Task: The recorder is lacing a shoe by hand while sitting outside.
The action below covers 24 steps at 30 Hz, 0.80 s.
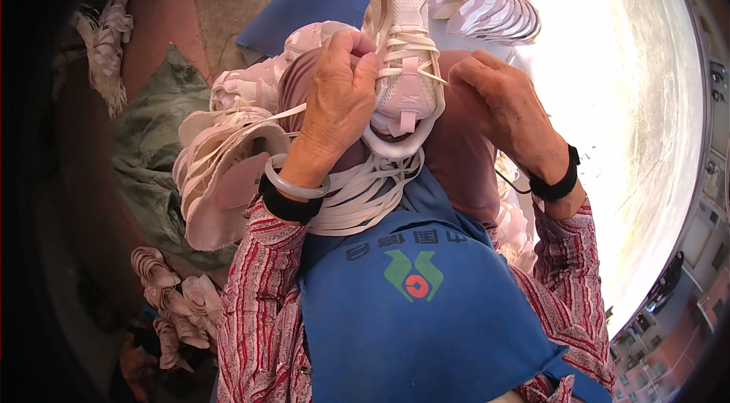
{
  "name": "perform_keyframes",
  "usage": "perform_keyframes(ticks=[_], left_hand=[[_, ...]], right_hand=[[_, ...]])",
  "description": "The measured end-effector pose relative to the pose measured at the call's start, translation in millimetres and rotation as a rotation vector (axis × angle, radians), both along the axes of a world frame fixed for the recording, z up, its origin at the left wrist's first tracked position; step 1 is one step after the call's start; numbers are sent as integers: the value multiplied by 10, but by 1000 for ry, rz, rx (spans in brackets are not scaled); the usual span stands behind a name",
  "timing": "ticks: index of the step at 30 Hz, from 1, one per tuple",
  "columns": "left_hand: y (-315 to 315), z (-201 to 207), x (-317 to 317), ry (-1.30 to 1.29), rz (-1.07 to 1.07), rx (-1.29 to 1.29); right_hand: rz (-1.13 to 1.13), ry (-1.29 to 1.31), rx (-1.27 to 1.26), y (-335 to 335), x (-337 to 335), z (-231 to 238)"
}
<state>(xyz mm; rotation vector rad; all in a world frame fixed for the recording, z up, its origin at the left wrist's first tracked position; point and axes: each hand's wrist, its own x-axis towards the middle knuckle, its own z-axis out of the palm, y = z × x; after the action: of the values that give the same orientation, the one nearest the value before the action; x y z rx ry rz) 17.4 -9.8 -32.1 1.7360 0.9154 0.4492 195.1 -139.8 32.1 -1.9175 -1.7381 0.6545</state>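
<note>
A pale pink and white shoe upper (411, 91) lies across my lap, toe pointing away, with white shoelace (407, 42) threaded across its front. My left hand (342, 95) is at its left edge, thumb and forefinger pinched on a lace. A length of lace trails left from under that hand. Off the upper's right side, my right hand (502, 99) has its fingers curled together. One lace end lies just by those fingertips; whether they hold it cannot be made out. A bundle of loose white laces (365, 198) rests on my lap below the heel.
Stacked shoe uppers (228, 167) with laces sit left of my knees. Another curved stack (498, 11) is at the far right, beside blue cloth (304, 0). More uppers (179, 304) lie lower left, near green cloth (152, 152). A blue apron (426, 342) covers my lap.
</note>
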Motion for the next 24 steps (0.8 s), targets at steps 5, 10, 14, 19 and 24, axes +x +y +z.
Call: perform_keyframes(ticks=[5,10,14,19,24], left_hand=[[-124,95,-54,-43,-94,455],[-112,82,-64,-32,-114,699],[-125,102,-42,-4,-127,647],[-104,90,-39,-3,-149,628],[-128,97,-39,-2,-103,687]], right_hand=[[21,64,56,-5,-37,0],[-162,110,168,19,-129,-198],[-274,76,214,182,-126,-270],[-222,-149,252,378,-204,-337],[-160,-283,193,418,-241,-360]])
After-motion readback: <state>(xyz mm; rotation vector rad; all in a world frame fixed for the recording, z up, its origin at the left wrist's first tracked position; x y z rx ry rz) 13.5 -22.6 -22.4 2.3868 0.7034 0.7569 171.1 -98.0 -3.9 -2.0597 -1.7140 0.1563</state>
